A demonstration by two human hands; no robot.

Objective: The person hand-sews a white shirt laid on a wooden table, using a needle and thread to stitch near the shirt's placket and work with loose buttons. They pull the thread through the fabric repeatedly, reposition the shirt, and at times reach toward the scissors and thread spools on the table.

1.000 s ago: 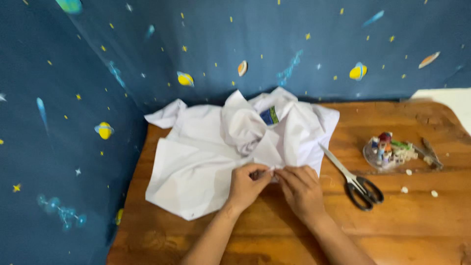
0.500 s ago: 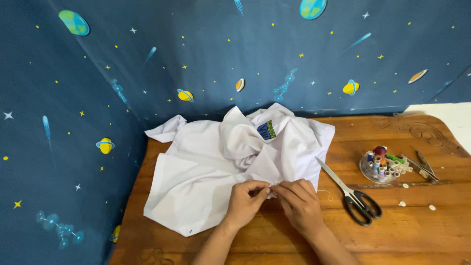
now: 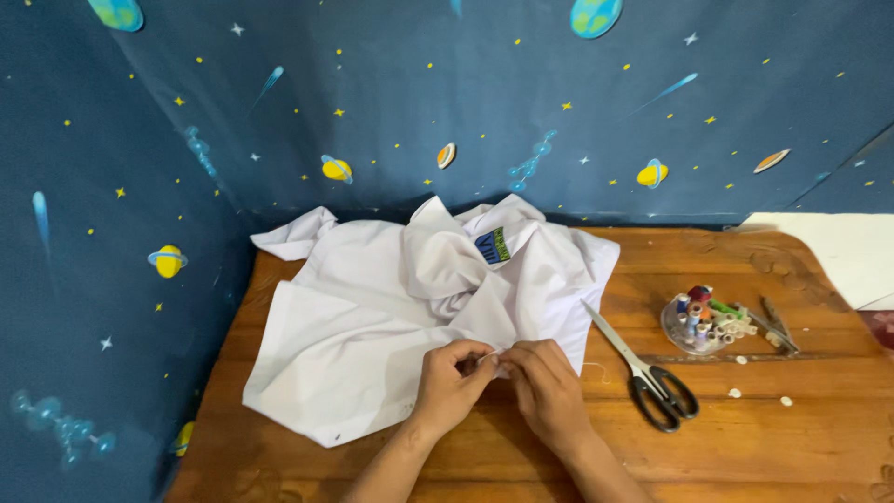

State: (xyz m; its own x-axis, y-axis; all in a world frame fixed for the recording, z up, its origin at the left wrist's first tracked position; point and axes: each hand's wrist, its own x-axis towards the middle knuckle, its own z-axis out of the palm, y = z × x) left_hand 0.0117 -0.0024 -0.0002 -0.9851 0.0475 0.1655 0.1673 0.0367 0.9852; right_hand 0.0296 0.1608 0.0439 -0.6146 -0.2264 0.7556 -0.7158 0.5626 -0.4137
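A crumpled white shirt (image 3: pixel 372 317) with a small blue and yellow label at its collar lies on a wooden table (image 3: pixel 792 447). My left hand (image 3: pixel 450 382) and my right hand (image 3: pixel 548 389) meet at the shirt's near edge, fingertips pinched together on a fold of the white cloth. Whether they also hold something small between them is hidden by the fingers.
Black-handled scissors (image 3: pixel 643 368) lie just right of my right hand. A small clear dish of thread spools (image 3: pixel 703 321) sits farther right, with a thin tool (image 3: pixel 776 326) and a few white buttons (image 3: pixel 759 396) near it. A dark blue space-patterned cloth (image 3: pixel 466 102) hangs behind and to the left.
The view has shifted slightly. Both hands have stayed pinched on the shirt's edge, with only small finger movement.
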